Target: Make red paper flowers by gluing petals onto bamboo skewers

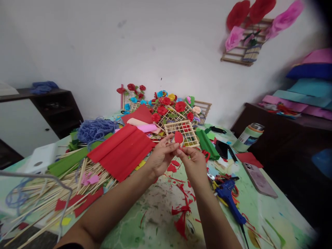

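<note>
A red paper petal (178,137) stands upright between my two hands over the middle of the table. My left hand (166,152) pinches it near its lower end with thumb and fingertips. From the other side my right hand (194,162) closes thumb and forefinger on the same lower end. Just below the hands, cut red petals (172,167) lie on the table. A small stick grid (185,133) leans behind the fingers. To the left is a wide sheet of red crepe paper (121,148). The fingers hide the petal's base.
Bamboo sticks (77,181) and blue yarn (95,129) crowd the left. A blue glue gun (229,199), a phone (259,178) and a jar (249,136) stand or lie on the right. Paper flowers (166,103) on stick frames fill the back. Red scraps (181,207) litter the front.
</note>
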`<state>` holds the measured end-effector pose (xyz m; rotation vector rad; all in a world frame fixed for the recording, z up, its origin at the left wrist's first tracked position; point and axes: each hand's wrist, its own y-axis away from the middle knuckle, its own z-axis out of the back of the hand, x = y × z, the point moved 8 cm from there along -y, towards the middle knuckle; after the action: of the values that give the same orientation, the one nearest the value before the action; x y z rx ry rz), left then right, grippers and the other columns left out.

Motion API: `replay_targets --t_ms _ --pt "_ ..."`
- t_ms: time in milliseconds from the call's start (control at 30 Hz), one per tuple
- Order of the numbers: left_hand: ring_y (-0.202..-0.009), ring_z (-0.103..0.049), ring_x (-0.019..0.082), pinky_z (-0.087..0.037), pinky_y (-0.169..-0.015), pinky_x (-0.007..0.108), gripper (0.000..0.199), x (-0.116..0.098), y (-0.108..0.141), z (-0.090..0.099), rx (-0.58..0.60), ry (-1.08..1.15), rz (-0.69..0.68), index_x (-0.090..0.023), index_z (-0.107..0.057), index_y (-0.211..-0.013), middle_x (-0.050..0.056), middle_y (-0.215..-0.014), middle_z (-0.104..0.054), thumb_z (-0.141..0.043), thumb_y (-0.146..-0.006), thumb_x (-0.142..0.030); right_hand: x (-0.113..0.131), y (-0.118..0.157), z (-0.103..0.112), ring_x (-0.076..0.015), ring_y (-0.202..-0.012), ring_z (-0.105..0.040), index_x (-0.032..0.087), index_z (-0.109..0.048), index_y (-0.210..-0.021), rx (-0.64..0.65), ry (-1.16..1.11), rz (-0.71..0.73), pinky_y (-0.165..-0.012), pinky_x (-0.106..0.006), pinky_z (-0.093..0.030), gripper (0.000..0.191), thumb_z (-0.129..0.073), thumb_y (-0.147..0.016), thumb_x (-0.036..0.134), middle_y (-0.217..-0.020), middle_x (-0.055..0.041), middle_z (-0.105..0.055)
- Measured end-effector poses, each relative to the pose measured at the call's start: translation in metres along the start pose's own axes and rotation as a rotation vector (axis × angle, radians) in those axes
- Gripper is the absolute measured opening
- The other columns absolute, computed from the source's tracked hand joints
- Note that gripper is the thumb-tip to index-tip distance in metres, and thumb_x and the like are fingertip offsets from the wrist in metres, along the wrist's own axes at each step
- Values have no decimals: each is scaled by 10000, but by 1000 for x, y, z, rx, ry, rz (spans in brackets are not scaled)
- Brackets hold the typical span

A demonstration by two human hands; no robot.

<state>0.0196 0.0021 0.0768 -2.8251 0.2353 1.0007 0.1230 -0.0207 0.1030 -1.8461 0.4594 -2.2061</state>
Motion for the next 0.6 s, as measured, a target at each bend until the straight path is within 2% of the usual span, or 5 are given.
replay_targets --t_ms 133,267,467,600 --pt "-634 -586 71 -448 -656 195 558 -1 1 -2 12 -35 1 -151 -478 -1186 -15 -725 -635 -706 -683 -73 -12 -3 -7 -126 -626 -524 172 -641 -603 97 -380 -138 -674 -269 -414 181 -679 -686 327 -606 9 -619" --pt "-619 -591 73 -437 -638 193 585 -1 -1 -5 55 -71 -22 -137 -487 -1196 5 -736 -663 -709 -664 -39 -14 -2 -12 -99 -596 -471 166 -634 -568 142 -549 -206 -645 -244 -376 182 -716 -647 309 -568 22 -567" --pt "-659 -624 98 -447 -671 223 624 -1 -3 -2 49 -102 -35 -139 -482 -1214 24 -770 -694 -726 -646 -48 -17 -3 -12 -101 -606 -461 166 -633 -564 148 -551 -228 -647 -247 -363 191 -728 -637 314 -578 19 -561" --pt "-645 -624 97 -443 -656 223 639 -2 -4 0 32 -120 -45 -141 -467 -1218 14 -746 -697 -734 -643 -61 -20 -5 -8 -112 -614 -471 170 -620 -568 117 -414 -169 -655 -257 -378 204 -694 -673 329 -579 20 -568"
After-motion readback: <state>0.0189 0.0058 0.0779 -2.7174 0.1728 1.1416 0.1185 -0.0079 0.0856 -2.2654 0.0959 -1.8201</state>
